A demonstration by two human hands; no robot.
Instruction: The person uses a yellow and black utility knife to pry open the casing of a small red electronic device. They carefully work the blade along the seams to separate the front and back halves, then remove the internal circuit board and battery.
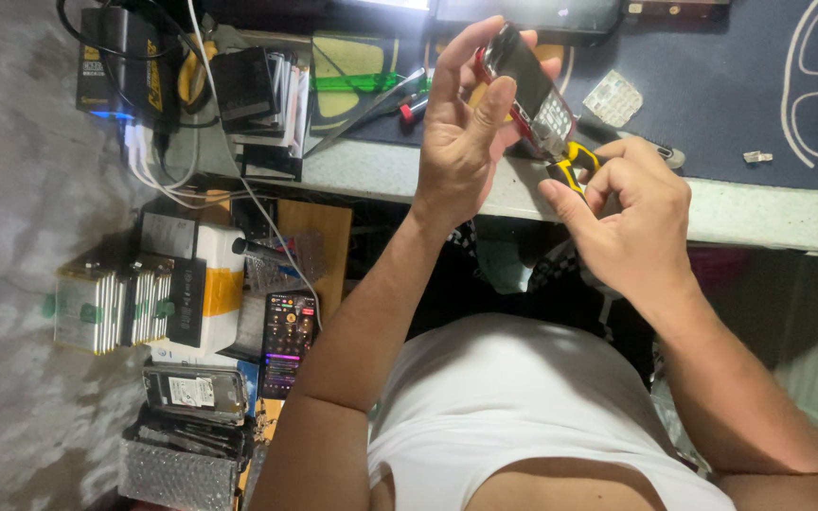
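Head view looks down on our bench (788, 213), a pale stone-like slab with a dark blue mat (712, 85) on it. On the mat lie a small translucent keypad sheet (613, 97) and a tiny clear plastic connector (757, 156), both well apart from our hands. To the left sit a black charger box with yellow markings (120, 61), white cables (158, 170), a stack of flat black batteries (257, 95) and a green translucent strip (362, 81). Lower left, shelves hold silver battery packs (111, 308), a dark phone with a lit colourful screen (288, 345) and a bare hard drive (193, 391).

Our left hand (461, 142) has its grip pinched round a small red and black keypad phone (527, 85), raised above the bench edge, keypad end pointing down to the right. Our right hand (631, 218) has its grip closed on a yellow-handled tool (575, 166), whose tip meets the phone's lower end, just beside the left palm.
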